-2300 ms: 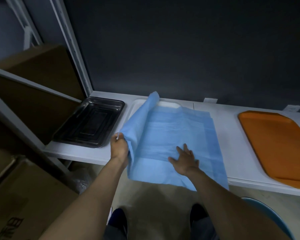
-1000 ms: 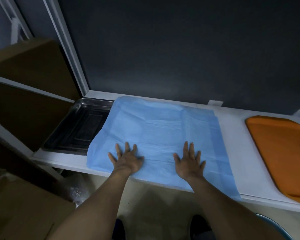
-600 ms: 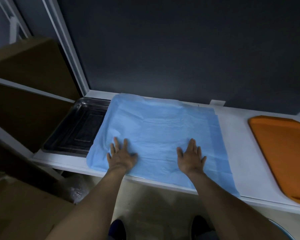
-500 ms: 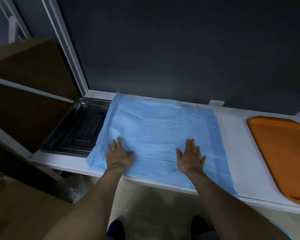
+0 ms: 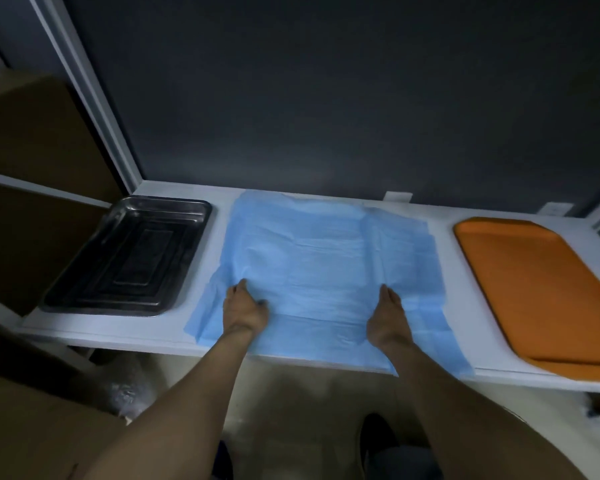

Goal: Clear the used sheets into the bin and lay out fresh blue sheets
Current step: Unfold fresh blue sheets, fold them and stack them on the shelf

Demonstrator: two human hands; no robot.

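Note:
A fresh blue sheet (image 5: pixel 326 258) lies spread on the white shelf (image 5: pixel 465 306), between two trays. Its near right corner hangs a little over the shelf's front edge. My left hand (image 5: pixel 245 310) rests on the sheet's near left part, fingers straight and close together, thumb out to the right. My right hand (image 5: pixel 390 317) rests on the near right part, also with straight fingers. Neither hand holds a fold of the sheet.
A steel tray (image 5: pixel 125 258) stands on the shelf left of the sheet. An orange tray (image 5: pixel 541 285) lies at the right. A dark wall closes the back. Cardboard boxes (image 5: pixel 32 427) stand at the lower left, beside a white frame post (image 5: pixel 94 98).
The sheet was unfolded and laid flat, then slid to the right off the steel tray. Both hands moved from spread flat to narrower, with fingers drawn together.

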